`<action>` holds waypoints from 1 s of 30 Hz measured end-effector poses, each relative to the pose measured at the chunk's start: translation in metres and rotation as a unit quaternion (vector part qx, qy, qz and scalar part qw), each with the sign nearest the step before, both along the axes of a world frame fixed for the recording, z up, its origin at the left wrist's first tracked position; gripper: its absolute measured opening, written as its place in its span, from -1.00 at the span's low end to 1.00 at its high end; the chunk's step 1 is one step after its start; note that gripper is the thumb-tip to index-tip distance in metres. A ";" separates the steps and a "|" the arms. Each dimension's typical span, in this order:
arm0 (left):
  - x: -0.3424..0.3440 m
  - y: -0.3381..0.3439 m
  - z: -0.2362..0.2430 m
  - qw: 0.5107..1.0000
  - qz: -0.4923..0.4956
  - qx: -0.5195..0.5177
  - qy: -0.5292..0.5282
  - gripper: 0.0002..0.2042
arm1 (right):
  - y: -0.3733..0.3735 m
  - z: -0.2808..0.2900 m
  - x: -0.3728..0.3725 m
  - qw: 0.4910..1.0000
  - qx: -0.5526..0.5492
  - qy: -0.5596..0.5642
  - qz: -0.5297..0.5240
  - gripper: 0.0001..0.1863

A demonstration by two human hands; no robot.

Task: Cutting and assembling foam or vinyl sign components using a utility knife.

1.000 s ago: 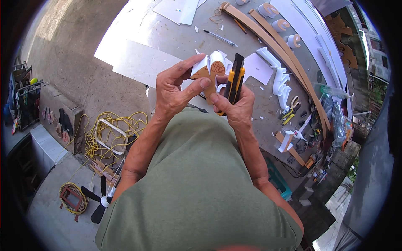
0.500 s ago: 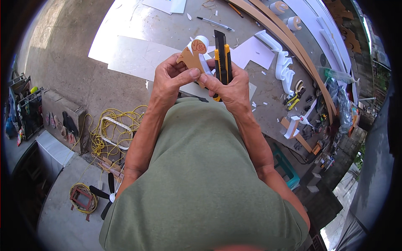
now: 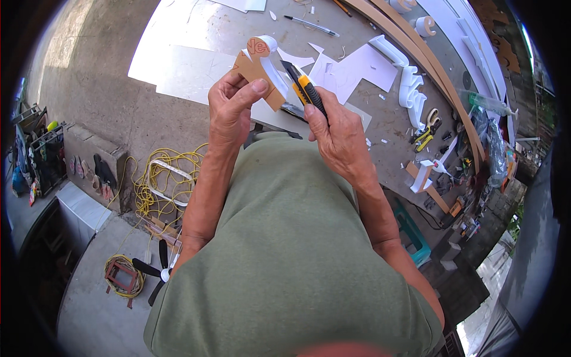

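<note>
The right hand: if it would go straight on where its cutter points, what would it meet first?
Probably the brown-and-white piece in the left hand, near its rounded top: the cutter in the right hand points that way. Depth is unclear, though.

Makeshift workshop, seemingly partly outdoors; a grey worktable (image 3: 389,122) is strewn with white sheet offcuts (image 3: 357,68), curved brown strips (image 3: 455,107) and yellow-handled pliers (image 3: 424,144); a utility knife (image 3: 304,86) is held nearby; tangled yellow cord (image 3: 143,196) lies on rough concrete ground (image 3: 101,95).
</note>
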State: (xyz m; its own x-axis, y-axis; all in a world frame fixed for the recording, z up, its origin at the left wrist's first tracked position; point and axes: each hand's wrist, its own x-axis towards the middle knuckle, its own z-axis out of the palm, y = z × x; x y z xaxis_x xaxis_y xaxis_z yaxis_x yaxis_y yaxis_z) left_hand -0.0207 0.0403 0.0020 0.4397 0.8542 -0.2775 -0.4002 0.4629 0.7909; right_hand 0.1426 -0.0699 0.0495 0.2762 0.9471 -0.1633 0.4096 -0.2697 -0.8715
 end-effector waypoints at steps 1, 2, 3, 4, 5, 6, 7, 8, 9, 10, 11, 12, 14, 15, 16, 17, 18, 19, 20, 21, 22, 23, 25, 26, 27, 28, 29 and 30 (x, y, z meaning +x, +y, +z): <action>0.000 0.000 0.001 1.000 -0.001 0.000 0.001 -0.48 | -0.001 0.000 -0.001 0.997 0.008 -0.076 0.017 -0.71; 0.000 0.000 0.001 1.000 0.000 0.014 0.009 -0.48 | 0.000 0.002 -0.002 0.997 0.009 -0.075 0.015 -0.71; 0.001 0.000 0.002 0.999 0.002 0.029 0.016 -0.48 | 0.001 0.003 -0.002 0.994 0.027 -0.108 0.024 -0.72; 0.002 0.000 0.003 0.999 0.001 0.029 0.016 -0.48 | 0.002 0.005 -0.002 0.989 0.045 -0.140 0.032 -0.73; 0.002 -0.002 0.004 0.999 0.005 0.034 0.022 -0.48 | 0.003 0.005 -0.003 0.989 0.045 -0.140 0.031 -0.73; 0.002 -0.003 0.004 0.999 0.010 0.039 0.028 -0.49 | 0.004 0.005 -0.004 0.986 0.041 -0.154 0.039 -0.75; 0.002 -0.003 0.004 0.999 0.010 0.039 0.028 -0.49 | 0.005 0.005 -0.005 0.984 0.038 -0.167 0.047 -0.76; 0.002 -0.003 0.003 0.998 0.010 0.044 0.033 -0.49 | 0.006 0.006 -0.006 0.984 0.038 -0.167 0.046 -0.76; 0.002 -0.003 0.003 0.998 0.010 0.048 0.039 -0.49 | 0.007 0.006 -0.007 0.982 0.036 -0.178 0.047 -0.77; 0.002 -0.003 0.004 0.998 0.009 0.048 0.039 -0.49 | 0.008 0.007 -0.008 0.980 0.034 -0.190 0.048 -0.77; 0.002 -0.003 0.005 0.998 0.008 0.053 0.042 -0.50 | 0.008 0.006 -0.009 0.980 0.035 -0.190 0.048 -0.77; 0.003 -0.003 0.005 0.997 0.008 0.057 0.045 -0.51 | 0.009 0.005 -0.009 0.978 0.044 -0.198 0.047 -0.77; 0.002 -0.003 0.005 0.997 0.008 0.061 0.046 -0.51 | 0.009 0.004 -0.009 0.976 0.054 -0.206 0.046 -0.77; 0.002 -0.003 0.004 0.997 0.009 0.064 0.048 -0.51 | 0.009 0.004 -0.009 0.975 0.053 -0.209 0.048 -0.76; 0.002 -0.003 0.005 0.997 0.009 0.064 0.047 -0.51 | 0.009 0.005 -0.008 0.975 0.052 -0.211 0.050 -0.76; 0.002 -0.003 0.005 0.997 0.006 0.066 0.051 -0.51 | 0.010 0.006 -0.008 0.975 0.053 -0.212 0.050 -0.76; 0.003 -0.004 0.006 0.996 0.002 0.068 0.055 -0.51 | 0.010 0.008 -0.009 0.978 0.030 -0.201 0.050 -0.74; 0.003 -0.004 0.006 0.996 0.002 0.068 0.055 -0.51 | 0.010 0.010 -0.009 0.981 0.006 -0.189 0.050 -0.71; 0.003 -0.004 0.006 0.996 0.002 0.068 0.054 -0.52 | 0.010 0.011 -0.009 0.981 0.007 -0.190 0.050 -0.71; 0.004 -0.004 0.007 0.996 0.002 0.068 0.053 -0.52 | 0.010 0.012 -0.010 0.981 0.003 -0.186 0.049 -0.72; 0.004 -0.004 0.007 0.996 0.003 0.069 0.053 -0.52 | 0.010 0.012 -0.010 0.982 -0.001 -0.183 0.048 -0.72; 0.004 -0.004 0.007 0.996 0.003 0.068 0.051 -0.52 | 0.010 0.012 -0.010 0.982 -0.001 -0.183 0.047 -0.72; 0.004 -0.003 0.006 0.996 0.003 0.068 0.049 -0.53 | 0.011 0.010 -0.008 0.977 0.020 -0.206 0.060 -0.78; 0.004 -0.003 0.007 0.996 0.001 0.068 0.050 -0.53 | 0.011 0.010 -0.008 0.977 0.020 -0.206 0.059 -0.78; 0.004 -0.003 0.007 0.996 -0.002 0.069 0.051 -0.53 | 0.011 0.011 -0.008 0.977 0.024 -0.204 0.061 -0.79; 0.003 -0.003 0.006 0.996 -0.003 0.068 0.050 -0.53 | 0.011 0.012 -0.008 0.977 0.027 -0.201 0.062 -0.79; 0.003 -0.004 0.004 0.996 -0.002 0.070 0.051 -0.53 | 0.011 0.013 -0.008 0.977 0.027 -0.202 0.062 -0.79; 0.002 -0.004 0.003 0.996 -0.001 0.072 0.052 -0.53 | 0.011 0.015 -0.009 0.980 0.015 -0.187 0.059 -0.79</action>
State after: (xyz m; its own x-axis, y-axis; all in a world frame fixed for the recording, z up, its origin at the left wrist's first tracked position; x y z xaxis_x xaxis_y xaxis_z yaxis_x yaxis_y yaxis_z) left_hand -0.0185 0.0361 0.0048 0.4165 0.8878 -0.1960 -0.3120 0.3421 0.8864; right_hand 0.1334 -0.0590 0.0645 0.1989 0.9791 -0.0434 0.7289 -0.1774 -0.6612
